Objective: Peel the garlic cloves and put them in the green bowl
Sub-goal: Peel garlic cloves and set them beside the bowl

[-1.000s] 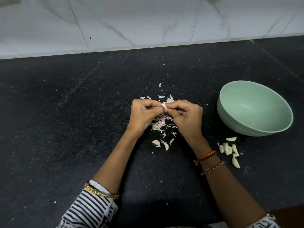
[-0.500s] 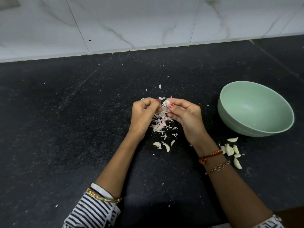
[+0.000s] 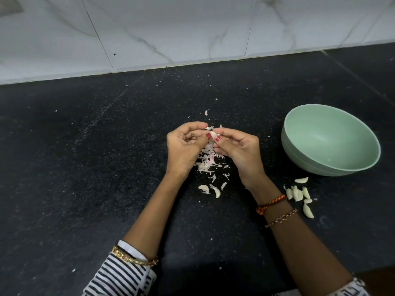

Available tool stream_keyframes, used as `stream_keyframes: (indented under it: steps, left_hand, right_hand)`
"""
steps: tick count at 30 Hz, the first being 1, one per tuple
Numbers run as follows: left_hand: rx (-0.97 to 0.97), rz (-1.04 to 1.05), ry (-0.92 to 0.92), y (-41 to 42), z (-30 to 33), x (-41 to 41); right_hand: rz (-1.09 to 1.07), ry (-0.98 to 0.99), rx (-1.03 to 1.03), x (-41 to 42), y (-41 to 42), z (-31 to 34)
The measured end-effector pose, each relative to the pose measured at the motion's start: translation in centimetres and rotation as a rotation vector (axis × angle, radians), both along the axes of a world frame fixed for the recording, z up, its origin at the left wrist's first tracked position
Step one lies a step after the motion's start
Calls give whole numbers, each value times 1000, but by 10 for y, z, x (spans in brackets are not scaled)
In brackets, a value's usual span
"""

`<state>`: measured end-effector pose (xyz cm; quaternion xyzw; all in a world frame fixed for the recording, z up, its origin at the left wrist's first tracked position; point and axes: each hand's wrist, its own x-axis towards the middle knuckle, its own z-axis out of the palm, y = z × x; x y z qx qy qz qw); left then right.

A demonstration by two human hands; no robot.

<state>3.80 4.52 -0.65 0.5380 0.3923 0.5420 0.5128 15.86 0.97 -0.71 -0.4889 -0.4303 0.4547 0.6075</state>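
A small white garlic clove [image 3: 212,133] is pinched between the thumbs and fingertips of both hands above the black counter. My left hand [image 3: 185,148] holds it from the left, my right hand [image 3: 237,149] from the right. Under the hands lies a heap of pinkish-white peels [image 3: 207,160]. The green bowl [image 3: 330,140] stands to the right of my right hand and looks empty. Several peeled cloves [image 3: 299,194] lie on the counter in front of the bowl, beside my right wrist.
A few more cloves or skin pieces [image 3: 210,189] lie near the front of the peel heap. The black stone counter [image 3: 85,167] runs back to a white marble-tiled wall [image 3: 192,28]. Its front edge shows at bottom right.
The two hands came apart slightly half a second ago and have closed together again on the clove. The bowl and the cloves on the counter have stayed put.
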Motion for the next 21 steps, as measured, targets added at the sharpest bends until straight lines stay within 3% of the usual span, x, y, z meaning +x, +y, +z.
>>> stream_keyframes:
  steps: [6,11,21]
  left_hand:
    - [17,13,8,1,-2,0]
    - [48,44,75,3,-3,-3]
    - [164,-47,241,2,-8,-1]
  right_hand:
    - [54,55,-33,-1,-1,4]
    - [117,324,-136,3,2,9]
    - [-2,59,6,1,-1,4]
